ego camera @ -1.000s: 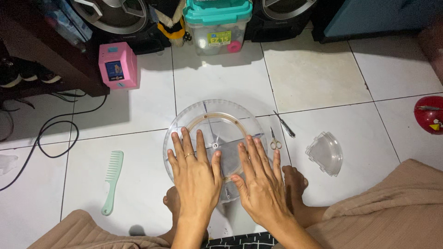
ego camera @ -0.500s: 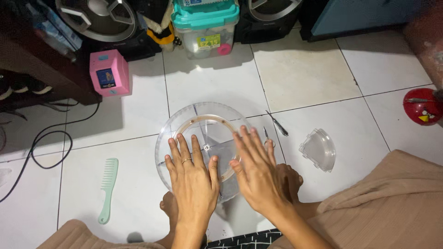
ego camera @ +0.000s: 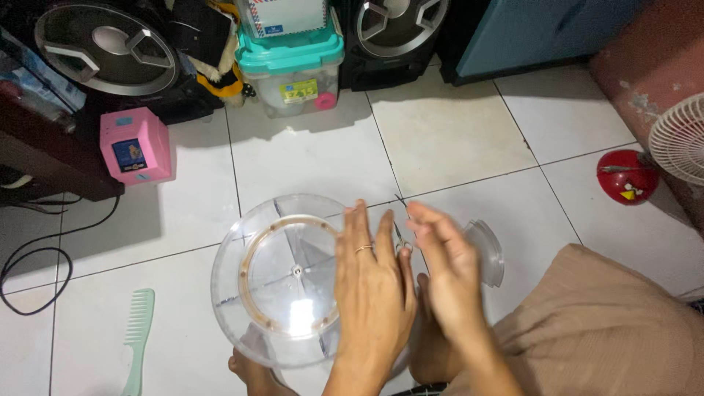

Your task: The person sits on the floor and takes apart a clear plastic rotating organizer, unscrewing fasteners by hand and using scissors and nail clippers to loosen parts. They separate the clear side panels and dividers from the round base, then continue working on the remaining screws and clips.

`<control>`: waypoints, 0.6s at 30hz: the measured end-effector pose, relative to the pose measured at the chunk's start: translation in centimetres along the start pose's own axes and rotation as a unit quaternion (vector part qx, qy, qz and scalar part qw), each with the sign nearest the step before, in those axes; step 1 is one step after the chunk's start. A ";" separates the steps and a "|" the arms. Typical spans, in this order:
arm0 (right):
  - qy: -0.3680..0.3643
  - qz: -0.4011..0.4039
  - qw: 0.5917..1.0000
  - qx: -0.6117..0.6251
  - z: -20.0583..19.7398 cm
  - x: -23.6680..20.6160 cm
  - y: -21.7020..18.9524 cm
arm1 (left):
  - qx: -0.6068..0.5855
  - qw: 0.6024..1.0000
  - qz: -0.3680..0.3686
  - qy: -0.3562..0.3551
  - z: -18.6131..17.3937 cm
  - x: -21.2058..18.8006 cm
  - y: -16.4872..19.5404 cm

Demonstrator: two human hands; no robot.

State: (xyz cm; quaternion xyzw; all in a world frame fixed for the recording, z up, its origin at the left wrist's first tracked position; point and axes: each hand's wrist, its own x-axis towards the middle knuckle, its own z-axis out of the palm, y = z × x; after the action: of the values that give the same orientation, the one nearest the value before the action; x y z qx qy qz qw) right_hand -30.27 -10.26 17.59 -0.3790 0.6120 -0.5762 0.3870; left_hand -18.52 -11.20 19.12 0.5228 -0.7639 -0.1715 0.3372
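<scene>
Far left, a green comb (ego camera: 136, 339) lies on the tiled floor (ego camera: 455, 139), w/ a pink box (ego camera: 136, 145) further back. Centre-left: a round clear plastic tray (ego camera: 282, 279), divided into compartments, flat on the floor by the person's feet. Left hand (ego camera: 372, 287) rests flat on the tray's right edge, fingers spread, gripping nothing. Right hand (ego camera: 449, 275) just beside it — blurred, fingers open, hovering above small scissors (ego camera: 400, 236) on the floor; contact can't be told. A clear lid-like piece (ego camera: 490, 253) sits right of that hand; a red ball (ego camera: 625, 176) far right. Progress, judging by layout — compartments look empty, scissors not yet picked up.
</scene>
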 end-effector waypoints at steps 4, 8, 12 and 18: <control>-0.062 0.020 0.995 -0.071 3.8 -0.4 0.4 | 0.095 0.995 -0.042 0.003 -1.3 1.6 -2.3; -0.107 -0.107 0.969 -0.194 6.6 0.6 0.1 | 0.172 0.982 -0.046 -0.070 -4.5 2.0 -6.7; -0.151 -0.110 0.963 -0.193 9.1 2.9 1.4 | 0.220 0.965 -0.014 -0.144 -5.4 3.3 -11.7; -0.199 -0.034 0.946 -0.252 8.7 4.3 10.1 | 0.252 0.964 0.049 -0.065 0.4 1.2 -20.3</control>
State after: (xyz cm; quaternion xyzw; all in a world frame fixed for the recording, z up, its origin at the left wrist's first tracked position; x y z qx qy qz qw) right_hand -24.31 -17.26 7.02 -0.5918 0.6345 -0.3286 0.3731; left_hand -5.22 -20.34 6.75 0.5410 -0.8271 0.0102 0.1522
